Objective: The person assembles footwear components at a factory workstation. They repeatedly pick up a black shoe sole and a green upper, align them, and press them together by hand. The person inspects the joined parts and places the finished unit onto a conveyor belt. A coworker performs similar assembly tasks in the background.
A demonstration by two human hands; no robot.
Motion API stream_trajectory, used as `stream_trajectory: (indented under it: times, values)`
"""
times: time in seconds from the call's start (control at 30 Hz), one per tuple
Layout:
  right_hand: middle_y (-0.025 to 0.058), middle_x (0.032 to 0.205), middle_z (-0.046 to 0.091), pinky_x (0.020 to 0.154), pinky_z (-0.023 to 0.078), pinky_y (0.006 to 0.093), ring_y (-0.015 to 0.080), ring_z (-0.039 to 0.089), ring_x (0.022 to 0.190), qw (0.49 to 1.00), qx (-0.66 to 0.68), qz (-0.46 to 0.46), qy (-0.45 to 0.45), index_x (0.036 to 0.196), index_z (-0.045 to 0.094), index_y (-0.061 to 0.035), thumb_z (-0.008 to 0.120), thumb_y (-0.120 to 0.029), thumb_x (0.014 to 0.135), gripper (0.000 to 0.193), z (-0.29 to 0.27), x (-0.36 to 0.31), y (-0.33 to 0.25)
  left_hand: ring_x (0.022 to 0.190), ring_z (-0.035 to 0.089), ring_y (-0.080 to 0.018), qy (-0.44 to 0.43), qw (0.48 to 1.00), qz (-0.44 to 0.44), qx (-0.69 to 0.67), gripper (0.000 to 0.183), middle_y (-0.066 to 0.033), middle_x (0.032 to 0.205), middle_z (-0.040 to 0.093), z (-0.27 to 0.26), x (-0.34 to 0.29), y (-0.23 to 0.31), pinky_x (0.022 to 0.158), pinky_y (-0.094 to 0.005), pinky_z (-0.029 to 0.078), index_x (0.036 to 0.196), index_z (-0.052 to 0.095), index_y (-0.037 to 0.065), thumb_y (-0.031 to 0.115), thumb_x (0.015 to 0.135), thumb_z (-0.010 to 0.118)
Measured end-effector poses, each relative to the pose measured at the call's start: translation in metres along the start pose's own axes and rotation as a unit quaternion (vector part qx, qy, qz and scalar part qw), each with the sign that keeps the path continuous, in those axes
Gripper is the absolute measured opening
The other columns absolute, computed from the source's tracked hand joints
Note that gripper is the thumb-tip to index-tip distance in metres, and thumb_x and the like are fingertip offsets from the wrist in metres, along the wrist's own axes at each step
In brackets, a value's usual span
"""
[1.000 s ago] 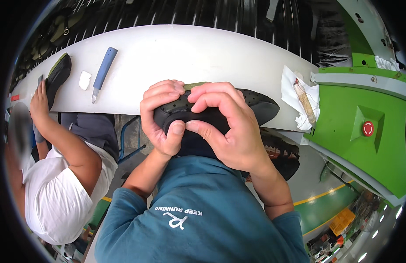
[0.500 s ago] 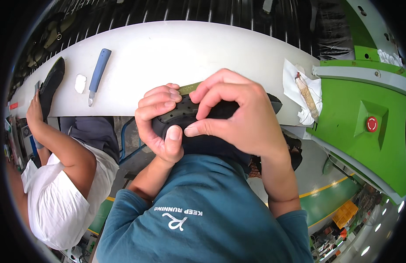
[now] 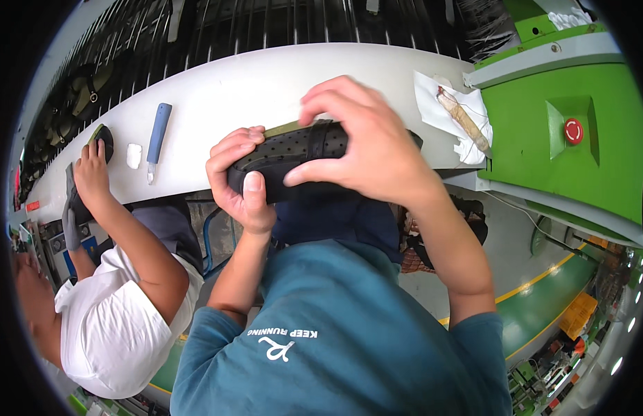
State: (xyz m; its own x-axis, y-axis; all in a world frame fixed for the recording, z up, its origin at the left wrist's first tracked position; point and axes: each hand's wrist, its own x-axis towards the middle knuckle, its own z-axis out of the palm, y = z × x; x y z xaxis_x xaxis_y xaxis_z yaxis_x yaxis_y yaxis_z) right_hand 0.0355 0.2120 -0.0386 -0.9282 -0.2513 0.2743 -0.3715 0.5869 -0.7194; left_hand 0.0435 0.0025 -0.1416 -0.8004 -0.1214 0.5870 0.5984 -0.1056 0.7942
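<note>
A black shoe (image 3: pixel 287 152) with a dotted upper, a strap across it and an olive lining lies sideways between my hands, above the table's near edge. My left hand (image 3: pixel 242 173) is closed round its left end, fingers on the far side and thumb on the near side. Across its right part arches my right hand (image 3: pixel 366 139), thumb pressed along the near side. The index and middle fingers of that hand bend over toward the far rim, slightly blurred. This hand covers much of the shoe's right half.
On the white table (image 3: pixel 210 104) lie a blue-handled knife (image 3: pixel 157 139), a small white piece (image 3: pixel 133 156) and a tape-wrapped stick (image 3: pixel 464 121) on white paper. A green machine with a red button (image 3: pixel 573 131) stands right. At left, a co-worker (image 3: pixel 127 312) handles a dark shoe.
My right hand has changed from pinching at the shoe's near edge to a wider hold across it, baring the strap. The view has shifted. The co-worker's hand has moved on their shoe.
</note>
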Motion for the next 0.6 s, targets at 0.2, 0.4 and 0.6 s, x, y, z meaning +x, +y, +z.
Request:
stream_trajectory:
  times: [0.2, 0.4, 0.6]
  values:
    - [0.0087, 0.134, 0.07, 0.109, 0.053, 0.0413, 0.0297, 0.068, 0.127, 0.999, 0.005, 0.043, 0.016, 0.108, 0.074, -0.008, 0.102, -0.024, 0.071, 0.049, -0.041, -0.053, 0.031, 0.121, 0.064, -0.0366, -0.037, 0.999, 0.005, 0.024, 0.039, -0.0232, 0.124, 0.062, -0.007, -0.004, 0.003, 0.115, -0.0629, 0.052, 0.123, 0.058, -0.001, 0.034, 0.107, 0.064]
    - [0.0033, 0.131, 0.072, 0.12, 0.041, 0.0478, 0.0289, 0.064, 0.132, 0.999, -0.018, -0.017, 0.042, 0.098, 0.078, -0.0126, 0.098, -0.024, 0.077, 0.032, -0.022, -0.066, 0.03, 0.129, 0.063, -0.0375, -0.114, 0.991, -0.016, 0.068, 0.019, -0.0219, 0.13, 0.068, -0.019, -0.004, 0.02, 0.117, -0.0548, 0.046, 0.108, 0.073, 0.002, 0.013, 0.095, 0.081]
    - [-0.0041, 0.121, 0.075, 0.126, 0.029, 0.0561, 0.0243, 0.065, 0.129, 0.996, -0.059, -0.019, 0.071, 0.084, 0.077, -0.0165, 0.095, -0.027, 0.079, 0.022, -0.011, -0.062, 0.022, 0.132, 0.063, -0.0374, -0.169, 0.977, -0.062, 0.116, 0.017, -0.0215, 0.131, 0.068, -0.017, -0.002, 0.04, 0.117, -0.0534, 0.046, 0.104, 0.074, 0.002, 0.0, 0.089, 0.082]
